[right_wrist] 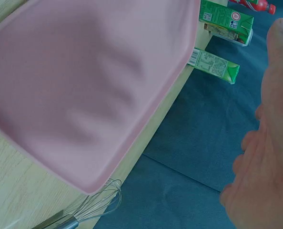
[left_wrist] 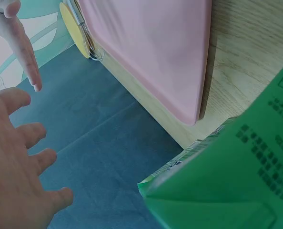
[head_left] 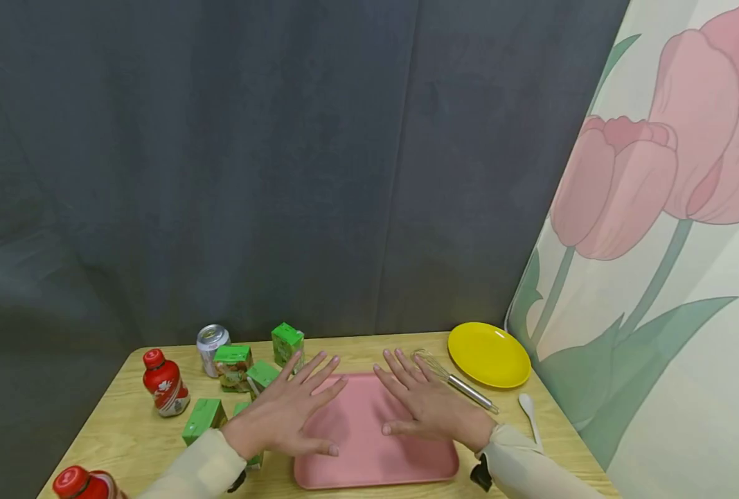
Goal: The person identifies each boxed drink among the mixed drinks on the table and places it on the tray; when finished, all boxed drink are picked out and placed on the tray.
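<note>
Nearest, in the lower left corner of the head view, a red bottle (head_left: pixel 85 484), partly cut off. Then, in front of the person, a pink tray (head_left: pixel 375 468), flat on the wooden table (head_left: pixel 126 433), with a low raised rim all around. Looks stiff and rather light, probably of smooth plastic; so perhaps a little slippery to dry fingers, but hardly fragile. Better to take hold at the rim on the left and right sides, with thumbs on top and fingers under the edge, than to press on the flat bottom. Above this tray, apart from the surface, the left hand (head_left: pixel 285 416) and the right hand (head_left: pixel 428 407), backs up, with shadows falling on the pink bottom. Fingers of both hands quite straight and spread, pinching nothing; thumbs pointing inward. Tray thus below the fingers, with fingertips reaching past its far edge in the head view. To the left, green cartons (head_left: pixel 205 419); to the right, a white spoon (head_left: pixel 530 416) and a whisk (head_left: pixel 469 391). Farther, another red bottle (head_left: pixel 166 384), a silver can (head_left: pixel 210 348) and a yellow plate (head_left: pixel 490 355). Behind everything, a dark curtain (head_left: pixel 282 173).
</note>
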A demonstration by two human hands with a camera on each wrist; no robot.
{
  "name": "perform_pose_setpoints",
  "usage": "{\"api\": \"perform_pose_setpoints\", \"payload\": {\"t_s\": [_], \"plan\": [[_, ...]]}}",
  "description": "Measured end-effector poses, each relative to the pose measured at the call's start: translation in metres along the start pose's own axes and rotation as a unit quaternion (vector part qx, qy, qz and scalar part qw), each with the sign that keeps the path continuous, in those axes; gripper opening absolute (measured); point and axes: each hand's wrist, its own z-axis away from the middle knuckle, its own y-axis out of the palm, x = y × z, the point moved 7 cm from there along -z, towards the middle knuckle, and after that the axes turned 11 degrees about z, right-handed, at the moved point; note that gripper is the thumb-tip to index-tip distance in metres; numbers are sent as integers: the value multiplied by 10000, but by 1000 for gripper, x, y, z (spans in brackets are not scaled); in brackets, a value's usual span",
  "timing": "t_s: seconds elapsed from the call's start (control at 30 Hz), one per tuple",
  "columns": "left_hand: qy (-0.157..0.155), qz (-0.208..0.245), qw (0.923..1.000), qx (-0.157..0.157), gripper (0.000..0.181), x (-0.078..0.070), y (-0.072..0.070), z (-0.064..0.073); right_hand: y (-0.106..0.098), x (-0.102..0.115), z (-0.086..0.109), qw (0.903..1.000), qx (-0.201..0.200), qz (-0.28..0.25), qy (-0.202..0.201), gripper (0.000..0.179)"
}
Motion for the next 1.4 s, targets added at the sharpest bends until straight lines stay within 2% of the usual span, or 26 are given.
{"api": "perform_pose_setpoints", "payload": {"t_s": [0.1,0.23,0.3,0.37,0.43,0.5,0.53,0.6,0.67,0.7,0.77,0.8,0.87,1.0,1.2,1.3,1.4], "plan": [[-36,6,10000,21,99,1,1,1,0,-2,-1,10000,-12,-11,64,95],[-94,50,9999,35,96,1,-1,1,-7,-10,-4,9965,-592,-415,417,73],[-163,72,9998,63,94,2,-2,2,-11,-18,-4,9883,-985,-840,810,56],[-253,92,9996,100,93,3,-3,2,-12,-30,-3,9727,-1267,-1477,1266,40],[-363,97,9992,142,92,6,-3,3,-6,-44,0,9506,-1372,-2165,1751,30],[-449,69,9989,137,92,9,-3,4,4,-60,5,9193,-1294,-2960,2248,23],[-482,93,9987,114,91,10,-4,5,10,-68,8,9007,-1201,-3352,2488,21],[-529,141,9985,61,89,13,-6,8,27,-83,18,8568,-894,-4082,3022,20],[-610,254,9978,1,87,17,-10,11,45,-97,32,8123,-561,-4590,3555,21],[-683,331,9971,-2,86,19,-12,14,54,-103,39,7945,-398,-4737,3779,22],[-834,536,9951,-40,83,23,-17,20,69,-111,52,7699,-108,-4895,4092,24],[-934,647,9935,-53,80,26,-19,24,75,-113,58,7644,3,-4913,4176,24],[-1136,867,9897,-112,75,32,-25,33,86,-116,67,7620,188,-4897,4233,23],[-1467,1056,9830,-323,65,44,-39,50,100,-114,74,7664,391,-4976,4044,20],[-1874,626,9792,-457,56,54,-48,67,109,-107,75,7591,226,-5080,4063,22],[-2082,411,9762,-437,56,58,-48,74,110,-105,75,7622,173,-5022,4081,22],[-2218,307,9743,-259,54,60,-44,78,111,-102,76,7687,245,-4972,4016,20]]}}
